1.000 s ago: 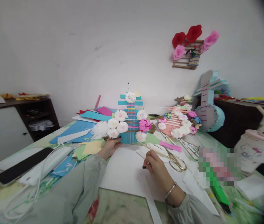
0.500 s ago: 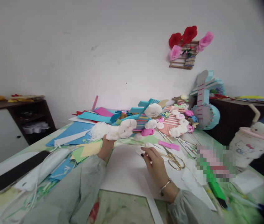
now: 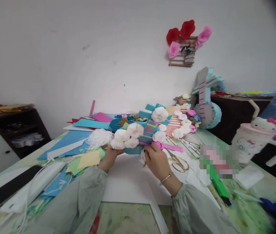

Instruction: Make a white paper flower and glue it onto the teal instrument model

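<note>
A blue paper craft (image 3: pixel 144 134) with coloured stripes and white paper flowers is raised and tilted up over the white paper sheets (image 3: pixel 125 187). My left hand (image 3: pixel 111 156) is closed on its lower left end, thumb by the flowers. My right hand (image 3: pixel 156 160), with a bracelet on the wrist, grips the craft's lower edge between thumb and fingers. Gold-handled scissors (image 3: pixel 180 163) lie just right of my right hand, near a pink strip (image 3: pixel 174 148). White shredded paper (image 3: pixel 99 139) lies beyond my left hand.
Yellow and green paper pieces (image 3: pixel 89 158), a white cable and a black phone (image 3: pixel 11 190) lie on the left. Rolled paper sticks (image 3: pixel 190 146), a green box cutter (image 3: pixel 219 190) and a white tumbler (image 3: pixel 252 143) stand or lie on the right. A pink striped craft (image 3: pixel 177 123) is behind.
The blue craft has come up and toward me, tilting upright. My right hand has moved from above the paper to the craft's lower edge. The view has shifted to the right.
</note>
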